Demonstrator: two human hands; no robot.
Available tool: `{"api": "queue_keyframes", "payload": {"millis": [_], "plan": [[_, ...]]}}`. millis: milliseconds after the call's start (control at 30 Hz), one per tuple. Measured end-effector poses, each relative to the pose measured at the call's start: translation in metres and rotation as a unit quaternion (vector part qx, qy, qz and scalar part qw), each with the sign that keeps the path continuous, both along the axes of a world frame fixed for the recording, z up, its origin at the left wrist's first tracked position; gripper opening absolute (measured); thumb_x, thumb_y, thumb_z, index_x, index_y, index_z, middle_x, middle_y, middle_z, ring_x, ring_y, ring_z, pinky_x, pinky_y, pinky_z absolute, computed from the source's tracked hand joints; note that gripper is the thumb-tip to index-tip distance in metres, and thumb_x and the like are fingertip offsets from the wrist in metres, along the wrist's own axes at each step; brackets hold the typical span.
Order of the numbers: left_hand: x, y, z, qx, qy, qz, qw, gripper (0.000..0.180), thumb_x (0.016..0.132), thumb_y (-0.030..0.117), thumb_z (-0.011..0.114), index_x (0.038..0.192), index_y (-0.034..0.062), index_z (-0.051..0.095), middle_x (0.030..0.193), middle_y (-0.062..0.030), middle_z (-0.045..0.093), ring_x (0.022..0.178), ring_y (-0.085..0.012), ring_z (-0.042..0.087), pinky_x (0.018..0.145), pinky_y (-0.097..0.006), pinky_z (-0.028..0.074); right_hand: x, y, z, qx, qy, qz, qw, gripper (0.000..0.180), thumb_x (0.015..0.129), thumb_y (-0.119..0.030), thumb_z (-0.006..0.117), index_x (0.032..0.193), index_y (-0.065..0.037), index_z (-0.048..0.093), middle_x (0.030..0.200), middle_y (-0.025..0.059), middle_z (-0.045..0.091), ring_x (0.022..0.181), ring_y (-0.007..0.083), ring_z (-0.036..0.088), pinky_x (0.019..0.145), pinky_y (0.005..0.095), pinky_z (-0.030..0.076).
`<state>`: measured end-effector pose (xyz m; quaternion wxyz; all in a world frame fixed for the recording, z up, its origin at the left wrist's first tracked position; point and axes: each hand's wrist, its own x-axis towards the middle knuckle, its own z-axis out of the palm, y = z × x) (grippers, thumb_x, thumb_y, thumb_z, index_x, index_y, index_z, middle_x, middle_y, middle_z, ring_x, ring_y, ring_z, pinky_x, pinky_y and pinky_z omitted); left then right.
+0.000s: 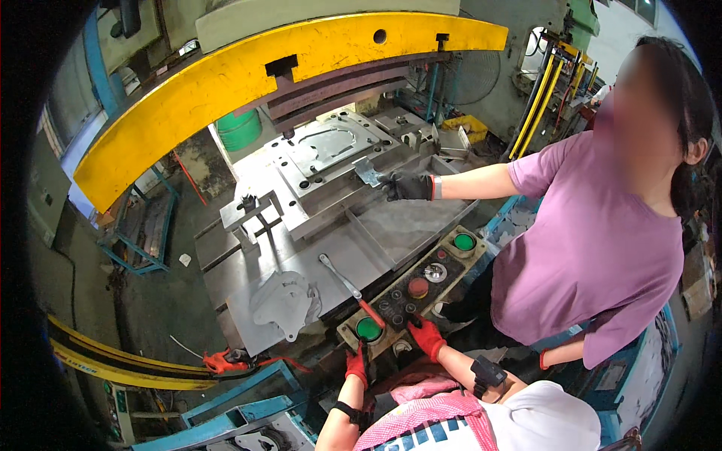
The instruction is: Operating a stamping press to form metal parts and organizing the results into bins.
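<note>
My left hand (356,366), in a red glove with dark fingertips, reaches up to the near edge of the control box (401,342). Its fingers are stretched out just below the left green button (369,328). My right hand (427,337), gloved the same way, lies at the box's near edge beside the dark knobs, fingers apart. A red mushroom button (418,287) sits farther along the panel. Across the box's left end lies a tool with a silver shaft and red handle (371,314). At right, a co-worker's black-gloved hand (407,186) holds a small metal piece (368,172) near the die.
Beyond the box, the lower die (331,143) lies under the press's yellow beam (338,46). A flat sheet-metal part (282,304) rests on the bed at left. The co-worker in a purple shirt (579,248) stands close on my right. A yellow rail (135,366) curves along the left.
</note>
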<state>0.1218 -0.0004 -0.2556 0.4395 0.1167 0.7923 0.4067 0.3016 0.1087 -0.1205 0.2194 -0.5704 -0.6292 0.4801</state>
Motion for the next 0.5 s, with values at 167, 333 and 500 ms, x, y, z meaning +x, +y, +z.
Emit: {"api": "queue_keyframes", "payload": {"millis": [167, 333, 500], "plan": [[-0.004, -0.002, 0.017, 0.047, -0.017, -0.059, 0.997, 0.083, 0.077, 0.055, 0.053, 0.134, 0.0008, 0.026, 0.133, -0.0196, 0.035, 0.125, -0.0305, 0.032, 0.101, -0.033, 0.028, 0.001, -0.005, -0.004, 0.029, -0.022, -0.012, 0.999, 0.045, 0.081, -0.031, 0.054, 0.116, -0.002, 0.051, 0.107, 0.0220, 0.056, 0.104, 0.0334, 0.052, 0.088, 0.0354, 0.041], [-0.006, -0.012, 0.012, 0.042, 0.077, -0.105, 0.991, 0.082, 0.077, 0.055, 0.051, 0.135, 0.0031, 0.024, 0.133, -0.0200, 0.035, 0.125, -0.0308, 0.032, 0.100, -0.034, 0.029, -0.002, -0.010, -0.008, 0.052, -0.019, 0.010, 0.998, 0.044, 0.082, -0.032, 0.053, 0.115, -0.003, 0.051, 0.107, 0.0217, 0.057, 0.104, 0.0336, 0.052, 0.088, 0.0354, 0.041], [0.001, -0.005, 0.065, -0.015, 0.081, -0.162, 0.983, 0.086, 0.077, 0.063, 0.041, 0.134, 0.0003, 0.024, 0.131, -0.0276, 0.033, 0.119, -0.0376, 0.036, 0.096, -0.039, 0.032, 0.005, -0.008, -0.006, 0.019, -0.018, 0.001, 1.000, 0.042, 0.083, -0.031, 0.053, 0.115, -0.004, 0.052, 0.108, 0.0206, 0.056, 0.105, 0.0333, 0.052, 0.088, 0.0351, 0.041]]}}
